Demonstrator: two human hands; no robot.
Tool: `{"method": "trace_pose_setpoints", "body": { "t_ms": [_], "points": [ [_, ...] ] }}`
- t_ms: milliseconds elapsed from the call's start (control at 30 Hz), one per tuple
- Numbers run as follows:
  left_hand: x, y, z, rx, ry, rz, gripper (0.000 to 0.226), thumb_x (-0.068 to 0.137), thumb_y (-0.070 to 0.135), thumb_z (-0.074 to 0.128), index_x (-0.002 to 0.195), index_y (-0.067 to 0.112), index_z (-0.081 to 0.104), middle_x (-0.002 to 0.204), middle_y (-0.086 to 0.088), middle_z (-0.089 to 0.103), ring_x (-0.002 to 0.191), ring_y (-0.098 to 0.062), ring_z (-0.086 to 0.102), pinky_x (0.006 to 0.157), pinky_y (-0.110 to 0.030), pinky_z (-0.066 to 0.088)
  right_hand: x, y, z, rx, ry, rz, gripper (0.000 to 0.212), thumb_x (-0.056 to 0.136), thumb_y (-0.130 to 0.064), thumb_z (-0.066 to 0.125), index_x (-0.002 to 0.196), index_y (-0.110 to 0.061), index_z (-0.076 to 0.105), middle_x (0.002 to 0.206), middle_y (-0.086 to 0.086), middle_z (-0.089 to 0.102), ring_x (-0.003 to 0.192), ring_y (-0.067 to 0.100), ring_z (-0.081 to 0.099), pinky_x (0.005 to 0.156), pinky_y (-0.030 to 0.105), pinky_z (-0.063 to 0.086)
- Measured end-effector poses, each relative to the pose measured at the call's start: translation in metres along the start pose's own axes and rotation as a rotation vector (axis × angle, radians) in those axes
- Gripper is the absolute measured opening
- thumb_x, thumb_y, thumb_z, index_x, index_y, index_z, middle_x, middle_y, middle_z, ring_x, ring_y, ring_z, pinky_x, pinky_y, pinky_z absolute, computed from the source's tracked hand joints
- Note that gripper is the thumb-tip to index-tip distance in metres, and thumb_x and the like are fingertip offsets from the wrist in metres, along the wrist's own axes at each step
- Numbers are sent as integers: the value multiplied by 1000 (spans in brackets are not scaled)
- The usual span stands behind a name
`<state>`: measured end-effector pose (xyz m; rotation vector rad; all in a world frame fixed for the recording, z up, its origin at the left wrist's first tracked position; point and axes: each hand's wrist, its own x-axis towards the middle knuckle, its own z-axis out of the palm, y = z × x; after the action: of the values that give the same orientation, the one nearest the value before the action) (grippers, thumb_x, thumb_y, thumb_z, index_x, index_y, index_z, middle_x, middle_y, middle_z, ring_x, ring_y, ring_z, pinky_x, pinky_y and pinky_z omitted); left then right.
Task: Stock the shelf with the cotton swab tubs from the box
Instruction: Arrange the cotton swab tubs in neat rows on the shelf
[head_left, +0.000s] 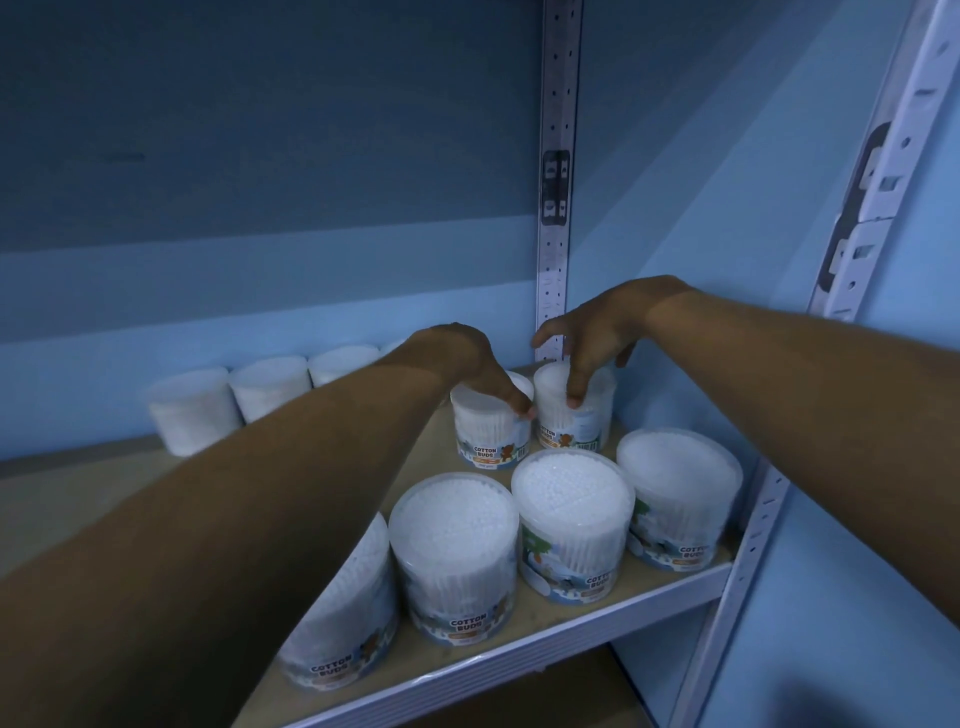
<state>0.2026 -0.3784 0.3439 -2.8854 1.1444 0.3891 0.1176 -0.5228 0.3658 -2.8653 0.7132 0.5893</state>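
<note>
Clear cotton swab tubs with "Cotton Buds" labels stand on a wooden shelf (613, 618). My left hand (467, 364) grips the top of one tub (491, 436) in the middle row. My right hand (597, 332) rests its fingers over the lid of the neighbouring tub (576, 415) near the back corner. Both tubs stand upright on the shelf, touching each other. Several tubs line the front edge, such as one (454, 556) and another (571, 525). More tubs (270, 387) sit in a row along the back wall. The box is out of sight.
A perforated metal upright (558, 182) stands in the back corner and another (852, 234) at the front right. A blue wall closes the back and right side. A lower shelf (545, 696) shows beneath. My forearms hide the shelf's left part.
</note>
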Motion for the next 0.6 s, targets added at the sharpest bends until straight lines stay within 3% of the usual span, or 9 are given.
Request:
{"method": "trace_pose_setpoints", "body": {
  "t_ms": [200,333,467,600],
  "points": [
    [11,-4,-6,-105,-84,67,102,63,64,84,143,15,46,144,-5,50,123,-30,56,95,-39,56,-4,-7,2,-11,41,68,87,71,-63,80,142,-23,49,141,4,49,104,33,66,87,43,60],
    [14,-5,-6,-107,-99,123,96,63,52,89,142,18,48,139,-3,53,120,-29,57,93,-39,58,1,-8,5,-29,67,80,80,66,-64,83,128,-18,59,125,7,61,90,29,70,79,41,63],
    [17,-6,-4,-79,-87,131,89,62,52,89,136,15,56,134,-4,56,113,-28,61,89,-38,60,-1,-8,4,-39,58,78,77,67,-56,86,129,-19,61,127,8,61,95,32,70,82,43,62],
    [18,-6,-1,-110,-70,108,86,59,55,90,126,11,60,125,-6,61,106,-28,64,84,-38,61,-2,-7,3,-25,50,57,90,68,-45,90,144,-25,46,139,4,52,114,31,61,90,44,59]
  ]
}}
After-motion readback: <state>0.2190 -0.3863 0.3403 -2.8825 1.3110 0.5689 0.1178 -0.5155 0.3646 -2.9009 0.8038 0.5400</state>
